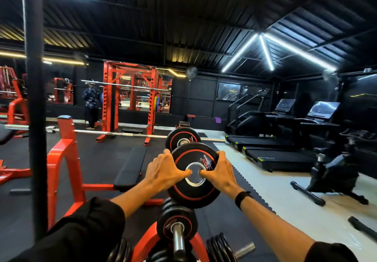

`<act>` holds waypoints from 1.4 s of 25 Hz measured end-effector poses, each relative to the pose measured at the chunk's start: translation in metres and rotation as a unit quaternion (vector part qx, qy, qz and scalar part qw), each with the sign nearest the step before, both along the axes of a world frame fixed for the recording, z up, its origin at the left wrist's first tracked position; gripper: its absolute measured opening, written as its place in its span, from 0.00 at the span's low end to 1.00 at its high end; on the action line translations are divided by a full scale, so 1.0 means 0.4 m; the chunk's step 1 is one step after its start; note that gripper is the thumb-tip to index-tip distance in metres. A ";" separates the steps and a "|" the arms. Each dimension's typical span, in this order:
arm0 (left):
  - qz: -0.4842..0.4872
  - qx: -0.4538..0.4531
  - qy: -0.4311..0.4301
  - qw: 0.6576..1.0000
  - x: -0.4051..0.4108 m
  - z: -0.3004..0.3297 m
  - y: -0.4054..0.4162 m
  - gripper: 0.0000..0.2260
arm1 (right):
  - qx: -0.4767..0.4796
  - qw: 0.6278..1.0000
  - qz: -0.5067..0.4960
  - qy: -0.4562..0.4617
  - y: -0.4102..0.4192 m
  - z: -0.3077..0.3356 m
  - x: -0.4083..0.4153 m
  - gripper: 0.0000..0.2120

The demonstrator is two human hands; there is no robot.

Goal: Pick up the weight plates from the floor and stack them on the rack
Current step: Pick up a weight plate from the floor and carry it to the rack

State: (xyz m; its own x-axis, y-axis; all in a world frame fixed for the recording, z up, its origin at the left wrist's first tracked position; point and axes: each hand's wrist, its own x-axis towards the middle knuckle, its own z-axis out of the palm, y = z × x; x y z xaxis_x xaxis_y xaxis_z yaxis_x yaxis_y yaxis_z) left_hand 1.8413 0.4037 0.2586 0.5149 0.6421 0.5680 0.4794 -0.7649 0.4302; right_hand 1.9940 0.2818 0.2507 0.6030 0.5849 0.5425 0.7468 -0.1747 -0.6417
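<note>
Both hands grip the weight plate (194,175) just above the rack (152,239): left hand (165,170) and right hand (219,170) curl round its rim, thumbs at the steel centre hole. It looks heavy, rigid and smooth-faced; rim and hole seem the safest holds.

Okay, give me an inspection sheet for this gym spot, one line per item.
Surface: dark rubber floor, pale mat on the right.
Job's things: black round weight plate with red ring held upright over the red plate rack; smaller black plates already on its steel peg.
Clutter: loose black bar on the mat.
Hands: left hand and right hand grip the plate's sides, thumbs at the hub.
Cables: nothing seen.
Surroundings: red bench frame, black treadmills, a person by the red power rack.
</note>
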 end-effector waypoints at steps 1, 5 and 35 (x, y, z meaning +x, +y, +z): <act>0.004 0.008 0.002 1.000 0.033 0.004 0.023 0.35 | 0.003 1.000 0.001 0.000 0.024 0.000 0.036 0.30; 0.011 0.015 0.012 1.000 0.162 0.017 0.092 0.33 | 0.011 1.000 0.022 0.019 0.112 -0.002 0.174 0.30; -0.082 0.071 -0.103 0.989 0.298 -0.087 0.394 0.28 | 0.061 0.993 0.097 0.003 0.303 -0.087 0.283 0.26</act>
State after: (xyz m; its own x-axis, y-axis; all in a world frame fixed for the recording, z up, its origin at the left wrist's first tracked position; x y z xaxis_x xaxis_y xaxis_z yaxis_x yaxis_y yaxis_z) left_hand 1.9607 0.5613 0.2237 0.4688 0.4660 0.7504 0.2576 -0.8847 0.3884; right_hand 2.1073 0.4029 0.2159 0.4895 0.6207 0.6124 0.7543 0.0510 -0.6546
